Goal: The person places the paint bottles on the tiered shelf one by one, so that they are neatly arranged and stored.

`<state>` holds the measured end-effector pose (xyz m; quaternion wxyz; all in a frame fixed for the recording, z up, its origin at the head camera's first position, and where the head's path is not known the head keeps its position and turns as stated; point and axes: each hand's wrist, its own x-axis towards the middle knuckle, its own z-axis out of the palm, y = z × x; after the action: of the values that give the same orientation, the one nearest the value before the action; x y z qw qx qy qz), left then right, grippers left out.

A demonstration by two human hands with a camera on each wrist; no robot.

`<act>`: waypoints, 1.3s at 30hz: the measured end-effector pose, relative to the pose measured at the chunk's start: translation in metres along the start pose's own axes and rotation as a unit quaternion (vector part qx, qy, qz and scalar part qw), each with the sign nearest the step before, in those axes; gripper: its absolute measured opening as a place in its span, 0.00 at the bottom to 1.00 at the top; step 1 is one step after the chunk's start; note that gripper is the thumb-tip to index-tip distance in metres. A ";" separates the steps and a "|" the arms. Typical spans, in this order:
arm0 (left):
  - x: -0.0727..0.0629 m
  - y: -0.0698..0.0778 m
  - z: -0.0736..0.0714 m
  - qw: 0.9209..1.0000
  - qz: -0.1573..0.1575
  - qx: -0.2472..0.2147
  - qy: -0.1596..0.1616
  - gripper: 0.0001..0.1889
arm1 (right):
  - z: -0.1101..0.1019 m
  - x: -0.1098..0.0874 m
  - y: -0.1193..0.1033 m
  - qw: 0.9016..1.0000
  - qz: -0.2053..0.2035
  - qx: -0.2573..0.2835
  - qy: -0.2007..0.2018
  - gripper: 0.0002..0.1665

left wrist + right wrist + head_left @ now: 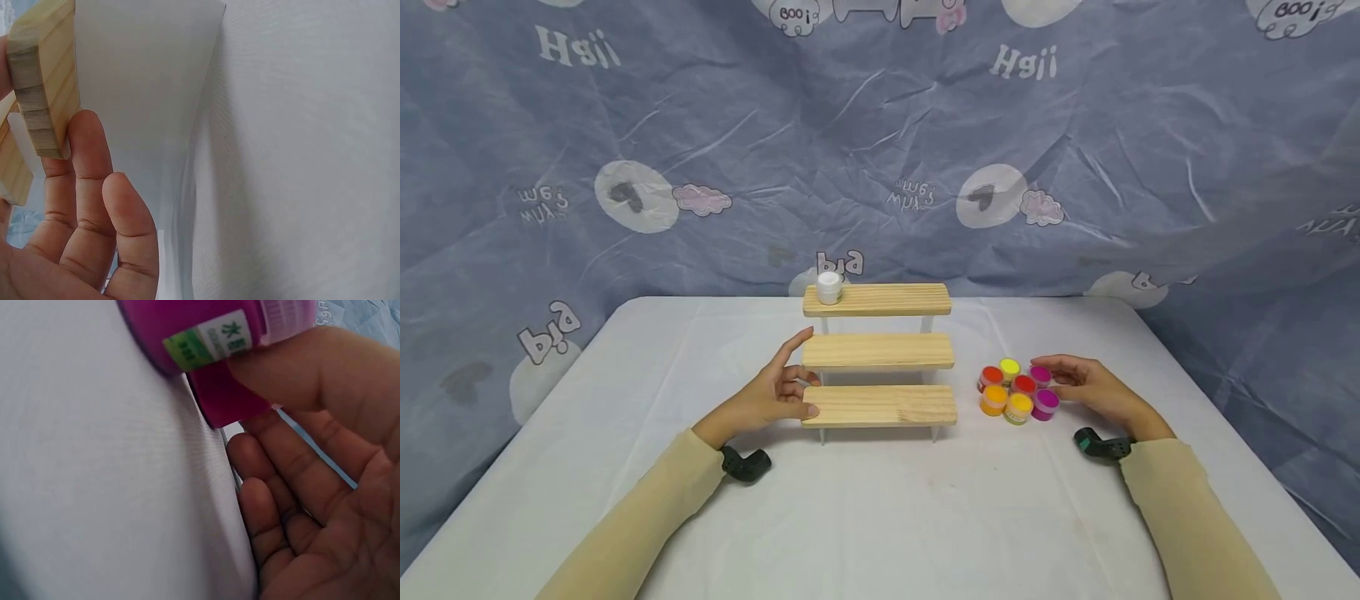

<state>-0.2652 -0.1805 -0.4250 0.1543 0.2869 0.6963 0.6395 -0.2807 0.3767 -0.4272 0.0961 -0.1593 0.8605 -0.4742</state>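
A three-tier wooden display stand [880,352] with white side supports is at the table's middle. My left hand [767,396] grips its left end, thumb on the bottom plank [865,406] and fingers beneath it. In the left wrist view, fingertips [89,131] touch the wooden plank [56,75]. To the stand's right is a cluster of several small paint pots, red, yellow, orange and purple. My right hand [1097,392] pinches the rear purple paint pot [1041,374] between thumb and fingers. Nearer, another purple paint pot [206,337] shows a green-and-white label.
A small white-lidded jar [829,288] stands on the top tier's left end. A yellow pot [1009,369], red pots [1024,385] and orange pot [993,398] stand close together. White cloth [880,517] covers the table; a blue-grey printed curtain [850,150] hangs behind.
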 end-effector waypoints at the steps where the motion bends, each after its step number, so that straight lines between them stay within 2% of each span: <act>1: 0.000 0.000 0.000 1.000 0.000 -0.001 0.000 0.64 | 0.000 0.001 0.000 1.000 0.002 -0.007 -0.001 0.32; 7: 0.000 0.000 -0.001 1.000 -0.004 -0.007 0.001 0.65 | 0.001 0.005 0.001 1.000 0.005 -0.022 0.005 0.29; 12: -0.001 -0.001 -0.001 1.000 -0.002 -0.011 0.000 0.64 | 0.003 0.006 -0.001 1.000 0.005 -0.015 0.025 0.28; 22: 0.000 -0.001 0.001 1.000 -0.008 -0.009 0.001 0.64 | 0.000 0.005 -0.003 0.998 0.045 -0.007 0.033 0.30; 31: 0.000 -0.002 0.000 1.000 -0.006 -0.008 0.000 0.64 | -0.006 0.003 -0.021 0.996 0.053 -0.035 0.056 0.29; 35: -0.001 -0.002 0.000 1.000 -0.007 -0.008 0.001 0.64 | -0.007 0.002 -0.032 0.995 0.045 -0.040 0.076 0.30; 39: 0.000 -0.001 0.000 1.000 -0.007 -0.009 0.001 0.64 | -0.007 0.000 -0.044 0.995 0.018 -0.043 0.092 0.29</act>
<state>-0.2655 -0.1811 -0.4263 0.1604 0.2802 0.6926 0.6450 -0.2749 0.3601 -0.3867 0.0180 -0.1037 0.8879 -0.4477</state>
